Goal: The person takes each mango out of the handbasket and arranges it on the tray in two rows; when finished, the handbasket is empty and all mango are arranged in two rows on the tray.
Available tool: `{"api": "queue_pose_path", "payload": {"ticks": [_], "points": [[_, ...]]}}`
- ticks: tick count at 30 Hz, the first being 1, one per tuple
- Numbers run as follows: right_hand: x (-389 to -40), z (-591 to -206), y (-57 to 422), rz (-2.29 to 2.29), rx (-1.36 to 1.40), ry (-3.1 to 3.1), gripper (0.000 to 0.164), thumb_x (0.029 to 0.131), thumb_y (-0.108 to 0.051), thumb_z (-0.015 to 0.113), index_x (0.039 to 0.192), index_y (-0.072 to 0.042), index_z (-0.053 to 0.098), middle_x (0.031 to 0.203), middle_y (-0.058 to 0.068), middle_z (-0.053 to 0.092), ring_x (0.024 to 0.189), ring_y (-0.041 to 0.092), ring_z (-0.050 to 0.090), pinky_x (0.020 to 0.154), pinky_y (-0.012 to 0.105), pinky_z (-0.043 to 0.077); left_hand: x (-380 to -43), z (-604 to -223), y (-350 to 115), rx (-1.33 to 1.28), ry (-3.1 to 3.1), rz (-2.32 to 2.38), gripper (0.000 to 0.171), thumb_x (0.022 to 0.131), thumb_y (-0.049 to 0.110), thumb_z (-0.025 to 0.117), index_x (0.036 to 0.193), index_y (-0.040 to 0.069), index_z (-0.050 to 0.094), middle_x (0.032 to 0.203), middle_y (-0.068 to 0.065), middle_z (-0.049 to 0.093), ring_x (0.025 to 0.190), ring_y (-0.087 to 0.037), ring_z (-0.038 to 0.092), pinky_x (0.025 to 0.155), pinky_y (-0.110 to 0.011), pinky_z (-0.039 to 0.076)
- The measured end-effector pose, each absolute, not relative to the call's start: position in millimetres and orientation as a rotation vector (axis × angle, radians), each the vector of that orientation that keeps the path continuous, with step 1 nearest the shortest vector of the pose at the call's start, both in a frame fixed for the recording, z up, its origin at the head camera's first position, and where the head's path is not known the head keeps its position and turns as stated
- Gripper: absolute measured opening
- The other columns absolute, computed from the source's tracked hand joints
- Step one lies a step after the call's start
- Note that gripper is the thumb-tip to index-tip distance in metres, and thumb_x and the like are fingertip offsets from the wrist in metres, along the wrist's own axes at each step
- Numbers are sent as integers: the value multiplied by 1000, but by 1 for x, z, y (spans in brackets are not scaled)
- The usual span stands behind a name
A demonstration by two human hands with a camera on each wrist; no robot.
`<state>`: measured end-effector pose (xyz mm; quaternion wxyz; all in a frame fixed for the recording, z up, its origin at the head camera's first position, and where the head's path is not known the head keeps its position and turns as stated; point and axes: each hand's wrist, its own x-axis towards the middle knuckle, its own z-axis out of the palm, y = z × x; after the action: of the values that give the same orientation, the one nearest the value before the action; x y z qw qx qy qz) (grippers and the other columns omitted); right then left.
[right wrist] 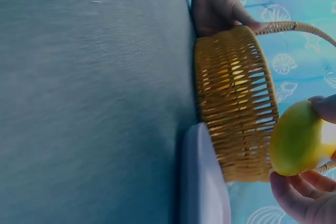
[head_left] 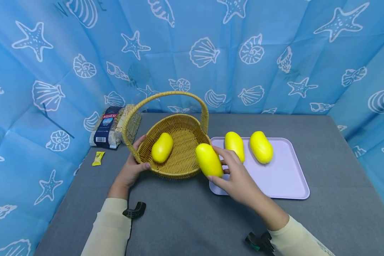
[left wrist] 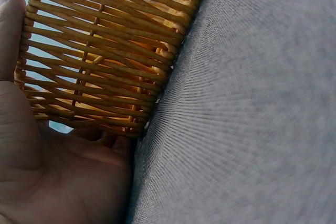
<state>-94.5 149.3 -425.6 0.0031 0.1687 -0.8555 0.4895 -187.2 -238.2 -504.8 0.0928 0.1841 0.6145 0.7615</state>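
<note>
My left hand (head_left: 132, 171) grips the left rim of a wicker basket (head_left: 184, 174) with a tall arched handle; in the left wrist view the hand is against the woven side (left wrist: 100, 51). Inside the basket lies one yellow mango (head_left: 162, 148). My right hand (head_left: 240, 179) holds another yellow mango (head_left: 209, 160) between thumb and fingers, just off the basket's right rim. The right wrist view shows this held mango (right wrist: 294, 142) raised beside the basket. Two more mangoes, one (head_left: 234, 144) partly behind the right hand and one (head_left: 261, 147) farther right, lie on a pale purple tray (head_left: 281, 181).
A bag of Agnesi pasta (head_left: 110, 126) lies behind and left of the basket. A small yellow wrapped packet (head_left: 98, 158) is near the left table edge. Grey cloth covers the table (head_left: 179, 220), and a blue shell-print curtain (head_left: 192, 53) hangs behind.
</note>
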Motion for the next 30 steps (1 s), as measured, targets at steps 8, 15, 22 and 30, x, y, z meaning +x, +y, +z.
{"api": "queue_pose_path", "payload": {"ticks": [8,15,22,30], "points": [[-77,-437,174,1431,418,-2787,87,93,-11,89,167,-11,42,153,18,50,121,35,62,95,55,59,-187,-505,-238,541,1824,2263,103,97,6,84,176,21,19,178,-16,19,155,-32,31,116,-34,43],[-73,-446,190,1301,323,-2895,83,93,-17,90,163,-6,46,144,20,54,115,34,64,95,55,58,-187,-505,-237,536,1834,2261,102,97,7,84,176,21,20,178,-15,20,155,-32,31,116,-34,42],[-74,-452,195,1182,240,-2973,81,93,-20,90,160,0,48,140,21,57,110,31,62,93,53,55,-187,-505,-238,543,1848,2254,103,98,9,84,176,18,17,177,-17,20,155,-32,31,117,-34,41],[-75,-452,192,1125,159,-3028,84,91,-19,91,159,3,48,133,21,57,105,31,58,90,51,53,-188,-506,-238,536,1832,2261,102,98,9,84,175,21,19,177,-15,21,155,-32,31,115,-34,43]]}}
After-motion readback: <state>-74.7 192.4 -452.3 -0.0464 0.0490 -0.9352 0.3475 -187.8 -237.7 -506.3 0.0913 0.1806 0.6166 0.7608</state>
